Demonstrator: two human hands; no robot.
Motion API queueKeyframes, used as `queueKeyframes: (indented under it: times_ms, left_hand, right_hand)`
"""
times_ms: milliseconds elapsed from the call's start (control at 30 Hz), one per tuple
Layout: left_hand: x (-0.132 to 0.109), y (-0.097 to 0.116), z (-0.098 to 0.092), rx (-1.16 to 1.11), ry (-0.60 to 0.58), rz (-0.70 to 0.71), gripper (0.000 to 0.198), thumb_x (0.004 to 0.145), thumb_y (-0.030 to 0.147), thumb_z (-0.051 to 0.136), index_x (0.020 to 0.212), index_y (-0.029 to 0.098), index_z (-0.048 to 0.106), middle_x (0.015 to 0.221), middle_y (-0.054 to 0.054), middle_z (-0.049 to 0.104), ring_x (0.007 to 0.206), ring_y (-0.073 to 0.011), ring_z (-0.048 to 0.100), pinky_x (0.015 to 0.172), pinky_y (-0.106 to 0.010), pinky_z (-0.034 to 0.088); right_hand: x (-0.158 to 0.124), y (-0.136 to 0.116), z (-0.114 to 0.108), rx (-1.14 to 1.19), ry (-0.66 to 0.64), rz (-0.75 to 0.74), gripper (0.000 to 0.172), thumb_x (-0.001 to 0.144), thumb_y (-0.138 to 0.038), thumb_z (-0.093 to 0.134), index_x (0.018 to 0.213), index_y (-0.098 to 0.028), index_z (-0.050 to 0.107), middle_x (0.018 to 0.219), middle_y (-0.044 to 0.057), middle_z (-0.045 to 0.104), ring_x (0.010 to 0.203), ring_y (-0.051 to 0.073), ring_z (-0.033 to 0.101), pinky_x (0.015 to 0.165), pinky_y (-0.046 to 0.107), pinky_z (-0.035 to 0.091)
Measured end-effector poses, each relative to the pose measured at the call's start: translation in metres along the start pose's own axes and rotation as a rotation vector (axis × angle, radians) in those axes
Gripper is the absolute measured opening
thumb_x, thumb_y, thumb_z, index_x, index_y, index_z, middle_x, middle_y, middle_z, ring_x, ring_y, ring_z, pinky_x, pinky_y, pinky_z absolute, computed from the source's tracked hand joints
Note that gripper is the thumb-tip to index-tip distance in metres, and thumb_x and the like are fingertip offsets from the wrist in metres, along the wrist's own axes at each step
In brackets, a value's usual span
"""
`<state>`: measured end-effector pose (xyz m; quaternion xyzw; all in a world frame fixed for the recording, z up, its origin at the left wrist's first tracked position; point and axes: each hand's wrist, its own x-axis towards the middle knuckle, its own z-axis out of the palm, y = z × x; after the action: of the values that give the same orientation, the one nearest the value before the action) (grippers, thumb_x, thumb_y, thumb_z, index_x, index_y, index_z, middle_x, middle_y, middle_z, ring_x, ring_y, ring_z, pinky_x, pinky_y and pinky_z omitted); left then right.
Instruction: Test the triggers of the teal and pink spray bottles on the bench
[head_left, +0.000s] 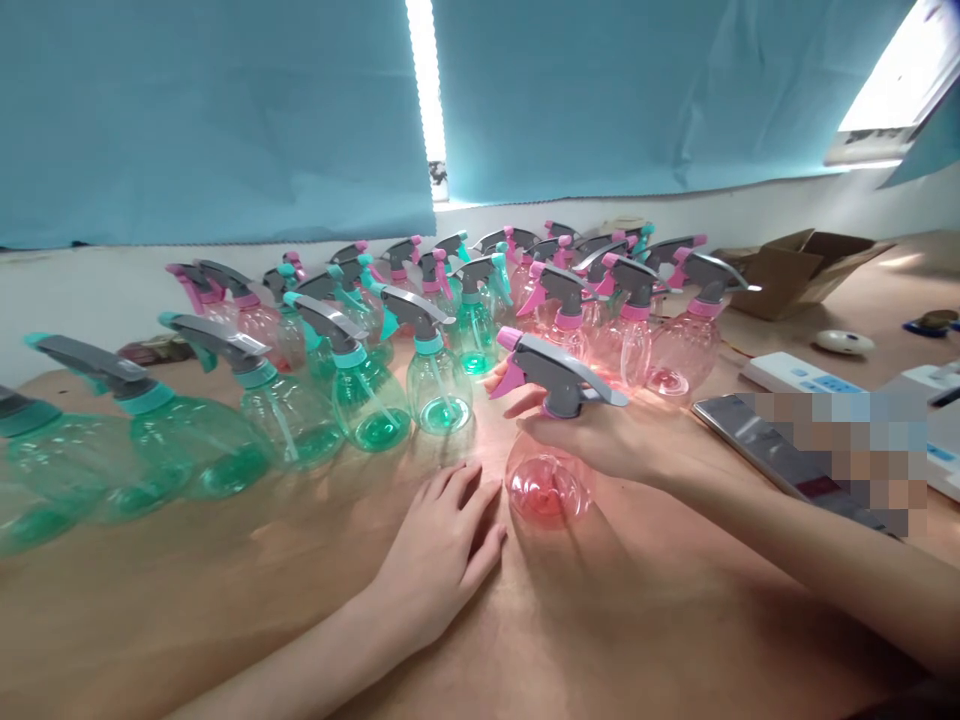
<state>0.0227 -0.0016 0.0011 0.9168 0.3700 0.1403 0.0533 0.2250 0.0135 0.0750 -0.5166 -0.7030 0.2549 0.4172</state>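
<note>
A pink see-through spray bottle (550, 490) with a grey and pink trigger head stands upright on the table in front of me. My right hand (574, 430) reaches in from the right, its fingers around the bottle just below the collar; part of the grip is hidden behind the bottle. Just left of the bottle's base, my left hand (454, 525) lies palm down on the table, fingers stretched out, with nothing in it. Beyond it stands a green spray bottle (441, 395) with a grey and turquoise head. Several more green bottles (371, 405) line up to the left.
Pink spray bottles (682, 350) and green ones crowd the back of the wooden table (637, 620). On the right are a phone (765, 440), a white power strip (799, 375), a white computer mouse (844, 343) and an open cardboard box (802, 270). Blue curtains (600, 100) hang behind.
</note>
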Motion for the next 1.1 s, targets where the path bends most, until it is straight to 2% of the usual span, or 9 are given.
queueKeyframes:
  times_ms: [133,267,400,567,633,700,800,900,1100]
  left_hand:
    - [0.001,0.001,-0.001,-0.013,-0.006,-0.001,0.032,0.094,0.025,0.046,0.124,0.018,0.054,0.131,-0.012,0.054,0.121,-0.0319,0.047,0.098,-0.050,0.043]
    - [0.001,0.001,-0.002,-0.016,0.017,-0.004,0.030,0.093,0.025,0.047,0.122,0.020,0.055,0.129,-0.012,0.055,0.119,-0.0316,0.049,0.098,-0.050,0.044]
    - [0.000,0.001,-0.002,-0.012,0.020,0.000,0.029,0.093,0.024,0.048,0.120,0.020,0.056,0.130,-0.012,0.054,0.119,-0.0313,0.049,0.098,-0.050,0.044]
    - [0.000,0.000,0.000,-0.004,0.044,0.004,0.030,0.093,0.025,0.048,0.122,0.020,0.056,0.129,-0.012,0.055,0.118,-0.0312,0.050,0.099,-0.051,0.043]
    - [0.000,-0.001,0.001,-0.002,0.041,0.001,0.030,0.094,0.025,0.048,0.123,0.020,0.056,0.129,-0.012,0.055,0.118,-0.0307,0.050,0.099,-0.050,0.043]
    - [0.000,-0.002,0.001,-0.003,0.037,0.003,0.031,0.094,0.025,0.049,0.123,0.020,0.056,0.130,-0.012,0.054,0.119,-0.0305,0.049,0.100,-0.050,0.042]
    - [0.000,-0.002,0.001,-0.003,0.041,0.006,0.032,0.093,0.024,0.050,0.125,0.019,0.055,0.131,-0.012,0.054,0.120,-0.0307,0.049,0.099,-0.049,0.043]
    - [-0.001,-0.002,0.001,-0.004,0.054,0.009,0.034,0.094,0.024,0.049,0.126,0.019,0.055,0.129,-0.013,0.055,0.118,-0.0309,0.050,0.097,-0.049,0.045]
    - [-0.001,-0.001,0.003,-0.003,0.079,0.001,0.033,0.092,0.025,0.050,0.124,0.018,0.055,0.127,-0.013,0.057,0.117,-0.0316,0.052,0.096,-0.050,0.045]
  right_hand:
    - [0.002,0.003,0.003,0.041,0.045,-0.072,0.039,0.073,-0.015,0.053,0.107,-0.031,0.064,0.087,-0.001,0.071,0.070,0.019,0.064,0.061,0.031,0.054]
    - [0.005,0.007,0.005,0.165,-0.049,-0.052,0.042,0.074,-0.018,0.054,0.116,-0.024,0.060,0.084,0.002,0.072,0.076,0.020,0.067,0.075,0.038,0.057]
    - [0.005,0.011,0.009,0.257,-0.008,-0.096,0.045,0.076,-0.025,0.059,0.121,-0.023,0.057,0.099,0.004,0.071,0.089,0.020,0.067,0.085,0.039,0.055]
    - [0.000,0.011,0.010,0.027,0.027,-0.041,0.037,0.077,-0.041,0.067,0.111,-0.025,0.064,0.067,-0.003,0.061,0.065,0.017,0.059,0.064,0.032,0.053]
    - [-0.002,0.008,0.007,-0.052,0.027,0.005,0.025,0.078,-0.045,0.066,0.093,-0.025,0.068,0.060,-0.004,0.054,0.061,0.016,0.056,0.058,0.030,0.050]
    - [-0.007,0.002,0.000,-0.105,0.005,0.026,0.024,0.079,-0.047,0.064,0.073,-0.024,0.065,0.059,-0.002,0.054,0.063,0.017,0.058,0.058,0.030,0.049]
    - [-0.018,-0.009,-0.013,-0.210,-0.018,0.058,0.026,0.078,-0.049,0.065,0.070,-0.024,0.063,0.071,0.002,0.061,0.073,0.022,0.064,0.065,0.034,0.051]
    - [-0.032,-0.019,-0.024,-0.323,0.051,0.101,0.035,0.068,-0.042,0.077,0.095,-0.024,0.063,0.090,0.006,0.066,0.087,0.028,0.066,0.070,0.038,0.053]
    - [-0.032,-0.008,-0.018,-0.444,0.070,0.052,0.030,0.079,-0.040,0.067,0.102,-0.021,0.061,0.101,0.009,0.066,0.096,0.029,0.065,0.078,0.041,0.052]
